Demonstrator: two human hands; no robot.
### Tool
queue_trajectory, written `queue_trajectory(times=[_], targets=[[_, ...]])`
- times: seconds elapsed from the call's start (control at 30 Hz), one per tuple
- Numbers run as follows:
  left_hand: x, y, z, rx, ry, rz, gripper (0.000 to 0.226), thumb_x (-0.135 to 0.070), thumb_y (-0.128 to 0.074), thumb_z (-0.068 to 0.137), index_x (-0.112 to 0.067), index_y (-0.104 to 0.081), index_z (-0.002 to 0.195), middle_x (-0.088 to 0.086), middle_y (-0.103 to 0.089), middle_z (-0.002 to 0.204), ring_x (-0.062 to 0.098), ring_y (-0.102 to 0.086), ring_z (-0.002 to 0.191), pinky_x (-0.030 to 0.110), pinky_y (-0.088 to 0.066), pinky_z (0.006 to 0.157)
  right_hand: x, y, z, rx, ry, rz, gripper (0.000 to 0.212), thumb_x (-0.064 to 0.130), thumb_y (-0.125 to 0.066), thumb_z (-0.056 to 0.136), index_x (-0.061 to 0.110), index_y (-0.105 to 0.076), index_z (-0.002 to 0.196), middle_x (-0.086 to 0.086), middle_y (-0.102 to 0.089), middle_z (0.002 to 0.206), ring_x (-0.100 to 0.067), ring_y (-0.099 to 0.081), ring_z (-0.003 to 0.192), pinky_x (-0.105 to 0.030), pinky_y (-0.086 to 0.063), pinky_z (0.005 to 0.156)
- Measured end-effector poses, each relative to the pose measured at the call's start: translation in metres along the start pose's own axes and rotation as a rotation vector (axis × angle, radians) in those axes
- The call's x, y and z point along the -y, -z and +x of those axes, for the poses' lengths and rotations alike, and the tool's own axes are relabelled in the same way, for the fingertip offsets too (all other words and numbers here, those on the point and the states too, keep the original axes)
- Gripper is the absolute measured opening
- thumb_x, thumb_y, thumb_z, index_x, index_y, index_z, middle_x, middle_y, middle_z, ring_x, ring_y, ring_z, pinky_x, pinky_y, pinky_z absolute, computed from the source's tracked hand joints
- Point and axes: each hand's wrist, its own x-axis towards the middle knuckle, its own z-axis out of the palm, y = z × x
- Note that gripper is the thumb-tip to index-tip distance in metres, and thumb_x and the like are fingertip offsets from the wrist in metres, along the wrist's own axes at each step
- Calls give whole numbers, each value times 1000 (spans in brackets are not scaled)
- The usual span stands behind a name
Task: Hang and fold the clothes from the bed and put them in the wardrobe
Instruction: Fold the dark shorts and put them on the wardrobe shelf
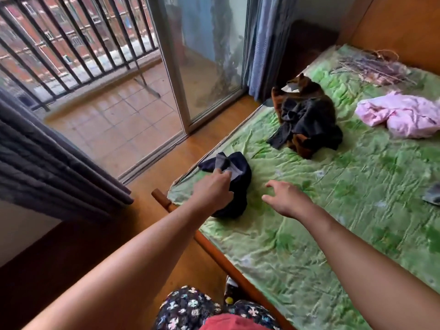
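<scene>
At the bottom edge, the person's flower-print trousers point(190, 310) and a bit of red cloth point(228, 322) show. 2 bare arms reach forward over the near corner of a bed point(214, 253) with a wooden frame and a crumpled green sheet point(309, 246).

The left hand point(214, 189) rests on a navy garment point(240, 184) bunched at the sheet's left edge. Its grip is closed, with the fingertips pinching a grey patch of the cloth. The right hand point(285, 198) is just beside the garment, apart from it. Its grip is open, fingers spread and holding nothing. Whether it touches the sheet cannot be told.

Farther up the bed lies a heap of brown and black clothes point(307, 120) near the left edge. A pink garment point(402, 115) lies well to its right. A small grey item point(432, 196) is cut off at the right edge. At the far end lies a lilac cloth point(371, 67), near the wooden headboard point(404, 27).

Left of the bed, across a strip of wood floor, a sliding glass door point(207, 55) stands open to a tiled balcony with a dark railing point(71, 44). A blue curtain point(264, 44) hangs beside the door, and a grey curtain point(47, 151) hangs at near left.
</scene>
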Motion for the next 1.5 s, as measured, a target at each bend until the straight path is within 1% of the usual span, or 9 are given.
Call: queue_trajectory(times=[0.43,0.77,1.0,1.13,1.23,1.3,1.33,1.4,1.5], targets=[[70,-54,168,246,-184,64,45,-26,-57,86,-12,-45,127,17,-51,121,42,-57,106,41,-43,67,15,-34,126,37,-292,105,55,44,-54,93,26,-46,145,-11,-52,142,-33,-54,124,-44,-50,99],[125,-103,275,430,-239,114,45,-14,-57,90,-13,-44,133,14,-46,126,41,-49,117,48,-51,82,38,-84,237,68,-473,207,53,41,-54,92,24,-44,141,-13,-58,132,-35,-58,117,-40,-49,88],[142,-162,332,450,-233,233,58,-6,-61,87,-13,-39,140,12,-37,136,36,-40,125,43,-45,73,37,-144,313,60,-551,353,64,34,-62,93,16,-32,147,-19,-50,142,-40,-53,124,-44,-48,98],[146,-190,355,455,-281,312,85,-6,-56,92,-20,-6,159,12,4,165,35,6,152,50,-37,108,33,-169,338,14,-640,569,75,31,-66,91,22,-24,153,-15,-52,143,-38,-55,124,-45,-48,99],[150,-203,367,478,-339,360,91,-9,-55,93,-23,5,159,11,-7,165,33,6,153,50,-24,119,32,-182,346,-97,-765,670,67,29,-65,90,24,-32,148,-11,-59,136,-36,-59,120,-47,-50,99],[150,-208,371,484,-347,413,83,-13,-58,91,-22,-10,158,11,-32,154,34,-18,148,52,-22,117,33,-187,346,-111,-734,626,22,27,-62,88,21,-56,108,-13,-67,118,-36,-63,109,-39,-50,90],[150,-207,371,484,-341,439,73,-14,-59,89,-22,-25,153,9,-42,146,33,-29,141,55,-21,116,36,-188,344,-116,-707,609,11,26,-60,88,19,-52,90,-15,-68,110,-36,-63,104,-35,-47,83],[151,-203,372,503,-341,473,49,-14,-59,87,-25,-52,134,5,-55,133,30,-41,132,57,-19,114,40,-186,336,-167,-690,654,14,23,-57,89,18,-46,83,-17,-67,106,-36,-61,100,-33,-40,75],[153,-186,368,491,-386,453,32,-23,-58,88,-27,-64,119,3,-59,124,28,-53,119,45,-32,101,42,-169,317,-309,-682,820,3,14,-55,89,15,-53,89,-15,-67,102,-36,-62,98,-39,-48,83]])
